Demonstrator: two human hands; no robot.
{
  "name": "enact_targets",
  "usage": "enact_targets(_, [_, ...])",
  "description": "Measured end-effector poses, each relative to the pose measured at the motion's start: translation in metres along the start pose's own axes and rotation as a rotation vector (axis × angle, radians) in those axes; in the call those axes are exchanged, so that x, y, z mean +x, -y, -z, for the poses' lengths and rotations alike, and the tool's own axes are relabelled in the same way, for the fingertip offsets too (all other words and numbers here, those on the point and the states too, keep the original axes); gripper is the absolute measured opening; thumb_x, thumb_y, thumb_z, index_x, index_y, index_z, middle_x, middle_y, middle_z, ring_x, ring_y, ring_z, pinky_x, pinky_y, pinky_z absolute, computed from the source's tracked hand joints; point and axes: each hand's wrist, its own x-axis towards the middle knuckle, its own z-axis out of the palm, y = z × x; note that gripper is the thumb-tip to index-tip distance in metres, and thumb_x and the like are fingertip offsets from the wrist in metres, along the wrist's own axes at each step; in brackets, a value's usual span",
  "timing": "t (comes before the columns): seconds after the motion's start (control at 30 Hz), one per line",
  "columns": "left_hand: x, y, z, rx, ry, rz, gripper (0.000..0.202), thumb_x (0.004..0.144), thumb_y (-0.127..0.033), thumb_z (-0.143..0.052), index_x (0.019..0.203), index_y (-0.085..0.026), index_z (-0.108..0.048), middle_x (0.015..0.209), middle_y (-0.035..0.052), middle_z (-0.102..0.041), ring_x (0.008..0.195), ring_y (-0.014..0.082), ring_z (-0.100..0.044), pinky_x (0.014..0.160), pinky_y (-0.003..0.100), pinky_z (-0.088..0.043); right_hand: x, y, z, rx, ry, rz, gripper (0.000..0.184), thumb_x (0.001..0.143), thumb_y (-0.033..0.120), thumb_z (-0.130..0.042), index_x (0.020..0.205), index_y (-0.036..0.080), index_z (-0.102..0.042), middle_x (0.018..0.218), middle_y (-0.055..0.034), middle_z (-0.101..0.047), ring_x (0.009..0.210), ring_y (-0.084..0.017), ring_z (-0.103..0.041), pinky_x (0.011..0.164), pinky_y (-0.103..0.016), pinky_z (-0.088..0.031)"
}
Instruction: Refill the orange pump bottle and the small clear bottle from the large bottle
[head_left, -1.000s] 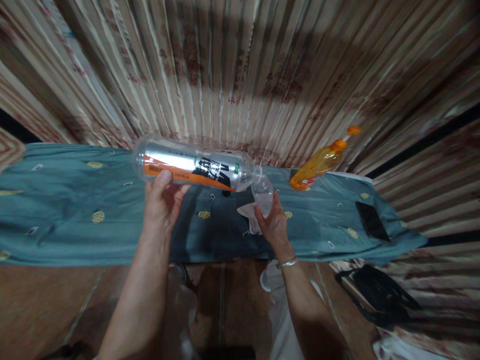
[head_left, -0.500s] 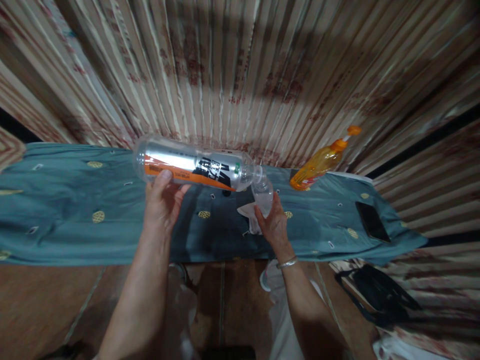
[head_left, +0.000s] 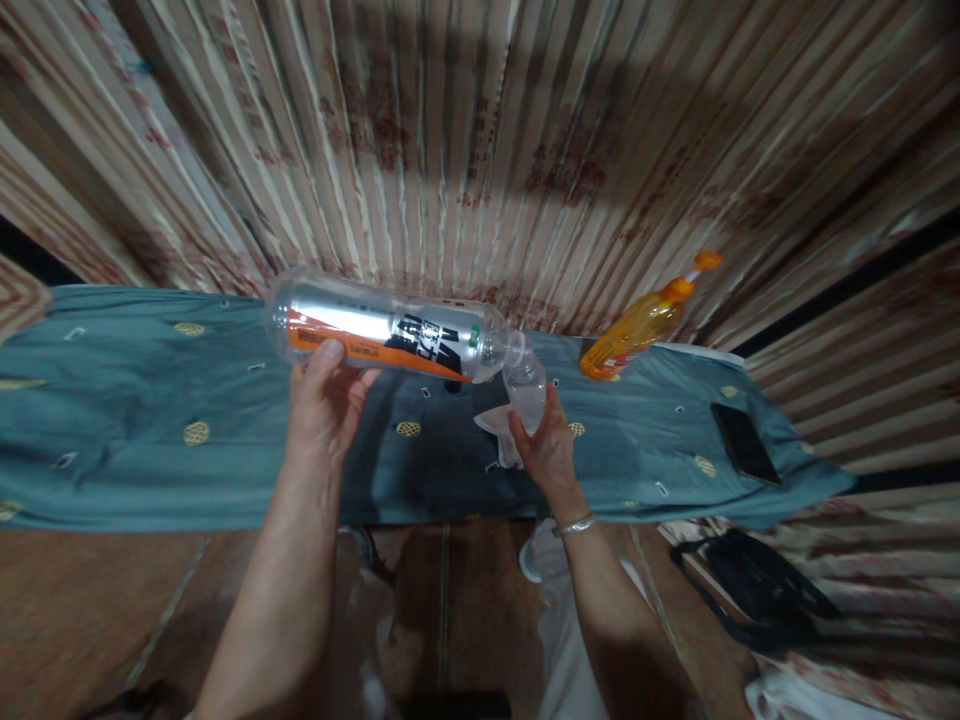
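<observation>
My left hand (head_left: pixel 326 400) is closed around the lower part of a large clear plastic bottle (head_left: pixel 360 325) with a silver, orange and black label. The bottle lies almost level in the air, its neck pointing right and tipped slightly down. Its mouth meets the top of a small clear plastic bottle (head_left: pixel 526 385), which my right hand (head_left: pixel 546 440) grips from the right side. Whether liquid passes between them I cannot tell. A white tissue-like piece (head_left: pixel 501 432) shows beside the small bottle, close to my right fingers.
An orange pump bottle (head_left: pixel 634 335) stands at the back right of the bench with a teal patterned cloth (head_left: pixel 247 440). A black phone (head_left: pixel 745 443) lies near the right end. Pleated curtains (head_left: pixel 465 150) hang behind, and a dark bag (head_left: pixel 765 590) is at lower right.
</observation>
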Motion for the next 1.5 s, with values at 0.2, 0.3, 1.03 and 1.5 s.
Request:
enact_targets(0.2, [-0.002, -0.002, -0.004, -0.062, -0.06, 0.031, 0.042, 0.06, -0.054, -0.09, 0.091, -0.032, -0.071, 0.103, 0.0028, -0.079, 0.112, 0.0334, -0.072, 0.08, 0.049, -0.066, 0.0, -0.001, -0.001, -0.017, -0.005, 0.001, 0.067, 0.103, 0.053, -0.048, 0.151, 0.006, -0.042, 0.14, -0.0291, -0.064, 0.13, -0.034, -0.066, 0.11, -0.056, -0.055])
enact_targets(0.3, [-0.001, -0.001, -0.002, -0.061, -0.035, 0.024, 0.039, 0.064, -0.053, -0.089, 0.091, -0.032, -0.071, 0.102, 0.0029, -0.079, 0.115, 0.0345, -0.071, 0.081, 0.051, -0.065, 0.0, -0.001, 0.0, -0.007, -0.005, -0.002, 0.067, 0.102, 0.053, -0.049, 0.151, 0.007, -0.042, 0.141, -0.0286, -0.064, 0.131, -0.034, -0.066, 0.11, -0.056, -0.055])
enact_targets(1.03, [-0.001, 0.002, -0.004, -0.142, -0.054, 0.027, 0.044, 0.061, -0.048, -0.091, 0.091, -0.026, -0.069, 0.094, 0.0015, -0.078, 0.107, 0.0303, -0.072, 0.079, 0.044, -0.064, 0.0, 0.001, -0.001, 0.004, -0.024, 0.009, 0.066, 0.103, 0.05, -0.049, 0.151, 0.006, -0.042, 0.139, -0.0295, -0.065, 0.129, -0.035, -0.067, 0.107, -0.058, -0.056])
enact_targets(1.5, [0.002, 0.003, 0.0, -0.14, -0.027, 0.006, 0.039, 0.061, -0.049, -0.093, 0.089, -0.03, -0.073, 0.091, 0.0013, -0.077, 0.093, 0.027, -0.074, 0.07, 0.041, -0.068, -0.001, -0.002, -0.002, 0.002, -0.013, 0.002, 0.067, 0.102, 0.05, -0.05, 0.153, 0.008, -0.038, 0.142, -0.0288, -0.064, 0.131, -0.035, -0.065, 0.109, -0.057, -0.054])
